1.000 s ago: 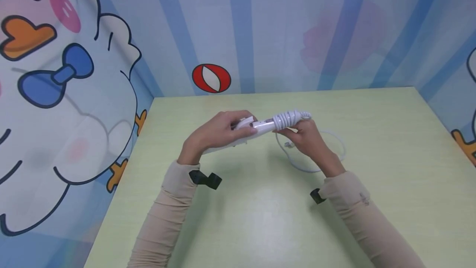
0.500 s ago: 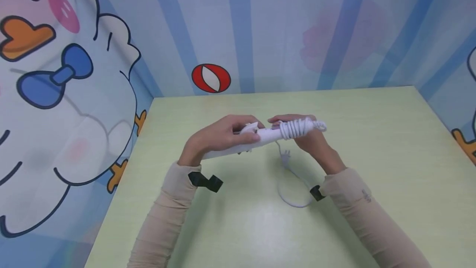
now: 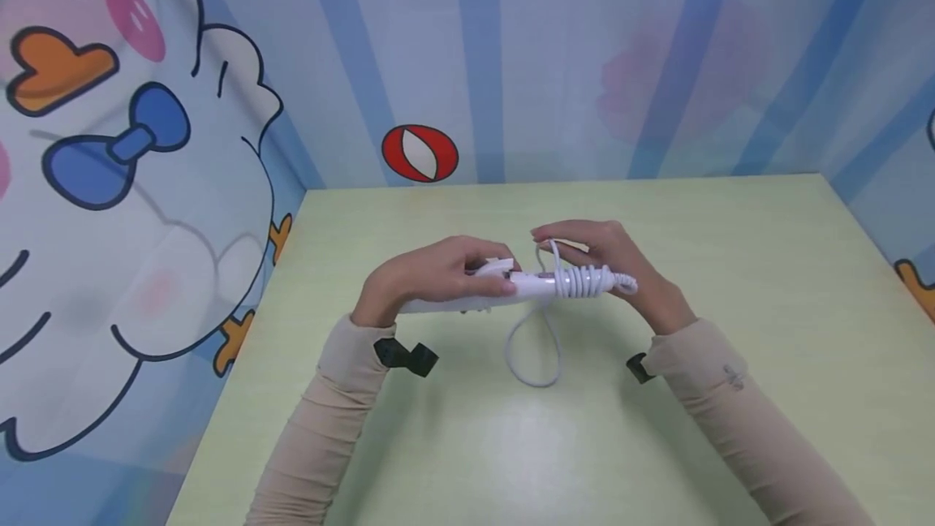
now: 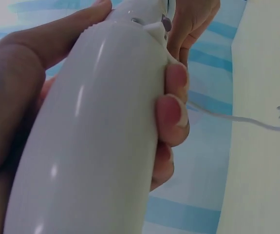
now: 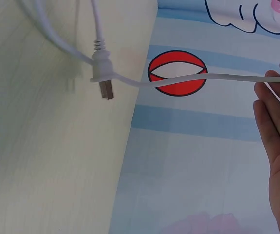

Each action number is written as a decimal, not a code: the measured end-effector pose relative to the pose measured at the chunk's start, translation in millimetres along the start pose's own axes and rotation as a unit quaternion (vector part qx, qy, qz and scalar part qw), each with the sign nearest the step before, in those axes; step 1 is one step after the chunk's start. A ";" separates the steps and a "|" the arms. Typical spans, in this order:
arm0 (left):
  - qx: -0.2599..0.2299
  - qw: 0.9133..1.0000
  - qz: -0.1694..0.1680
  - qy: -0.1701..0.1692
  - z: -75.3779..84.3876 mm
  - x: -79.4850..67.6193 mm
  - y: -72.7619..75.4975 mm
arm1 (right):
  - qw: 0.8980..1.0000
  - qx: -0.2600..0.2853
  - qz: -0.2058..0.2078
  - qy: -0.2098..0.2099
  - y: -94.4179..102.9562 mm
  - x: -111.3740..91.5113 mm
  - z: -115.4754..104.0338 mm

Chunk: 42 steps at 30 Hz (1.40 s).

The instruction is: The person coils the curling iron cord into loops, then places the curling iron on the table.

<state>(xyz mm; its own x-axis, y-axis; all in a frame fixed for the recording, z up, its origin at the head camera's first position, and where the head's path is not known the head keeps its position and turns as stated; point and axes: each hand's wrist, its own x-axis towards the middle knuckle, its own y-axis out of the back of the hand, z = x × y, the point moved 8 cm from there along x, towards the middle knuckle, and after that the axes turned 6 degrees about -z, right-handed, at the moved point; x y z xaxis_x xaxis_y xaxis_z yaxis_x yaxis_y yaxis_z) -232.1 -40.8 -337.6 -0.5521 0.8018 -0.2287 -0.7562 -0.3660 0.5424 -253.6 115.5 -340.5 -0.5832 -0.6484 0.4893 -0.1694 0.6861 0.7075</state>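
A white hair-styling iron [image 3: 536, 289] is held level above the table in the head view. My left hand [image 3: 434, 270] grips its wide body, with the thumb along the near side; in the left wrist view fingers [image 4: 171, 119] curl round the smooth shell [image 4: 98, 126]. Several turns of white power cord [image 3: 583, 282] wrap the narrow handle at the right. Just behind those turns, my right hand [image 3: 617, 254] pinches the cord at its fingertips. A loose loop hangs below the iron. The right wrist view shows the two-pin plug [image 5: 102, 68] dangling.
The pale yellow-green table [image 3: 730, 282] lies beneath both hands. A patterned backdrop [image 3: 555, 63] with blue stripes and a red ball rises behind it. Black mounts [image 3: 405, 357] sit at both wrists.
The right hand has moved round the handle, from below it to behind and above it, drawing the cord along. The hanging loop has swung left. The left hand keeps its grip as the iron levels.
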 end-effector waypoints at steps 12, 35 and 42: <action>0.035 0.999 -0.023 0.032 -4.8 2.3 -10.0 | 0.993 -0.105 -0.026 0.041 0.5 3.1 0.5; 0.291 0.937 0.034 0.192 -24.8 15.2 -7.8 | 0.971 -0.233 -0.048 0.025 7.0 10.4 -5.2; 0.319 0.917 0.087 0.224 -26.1 14.5 0.6 | 0.965 -0.261 -0.037 0.001 3.2 10.2 -8.4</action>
<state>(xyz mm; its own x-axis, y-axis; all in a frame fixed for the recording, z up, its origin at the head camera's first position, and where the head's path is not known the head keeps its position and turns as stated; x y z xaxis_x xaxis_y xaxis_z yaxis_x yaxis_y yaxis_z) -249.8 -41.7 -361.7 -0.8417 0.4312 -0.3250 -0.3624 -0.0048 0.9320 -253.4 108.4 -328.9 -0.5831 -0.6902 0.4286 0.2133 0.3790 0.9005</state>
